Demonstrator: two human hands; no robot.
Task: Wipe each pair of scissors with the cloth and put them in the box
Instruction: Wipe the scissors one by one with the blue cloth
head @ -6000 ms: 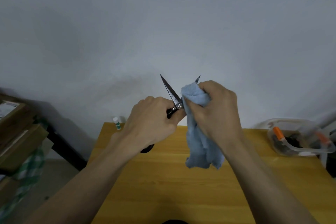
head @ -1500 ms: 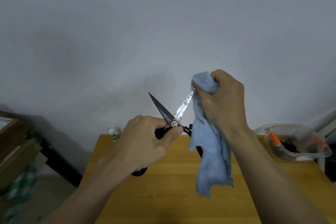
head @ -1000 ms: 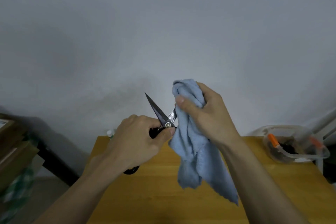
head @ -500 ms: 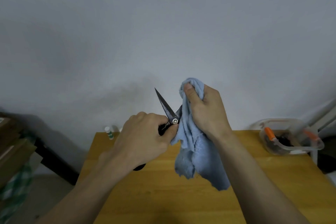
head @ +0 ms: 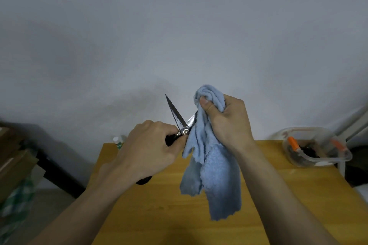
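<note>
My left hand (head: 151,151) grips the black handles of a pair of scissors (head: 177,118), held up above the table with the blades spread apart and pointing upward. The left blade is bare; the right blade is mostly wrapped in a light blue cloth (head: 211,165). My right hand (head: 227,123) grips the bunched top of that cloth around the right blade, thumb on the front. The rest of the cloth hangs down loose over the table. A clear plastic box (head: 318,149) stands at the table's right far corner, with scissors with orange handles (head: 293,143) and dark items inside.
The wooden table (head: 163,215) lies below my hands. A small white and green bottle (head: 117,142) stands at its far left corner. Cardboard boxes (head: 14,163) and a green checked cloth are on the left beyond the table. A grey wall is behind.
My right hand with the cloth slid down the right blade toward the pivot and is now moving up along it again. My left hand kept its hold on the handles.
</note>
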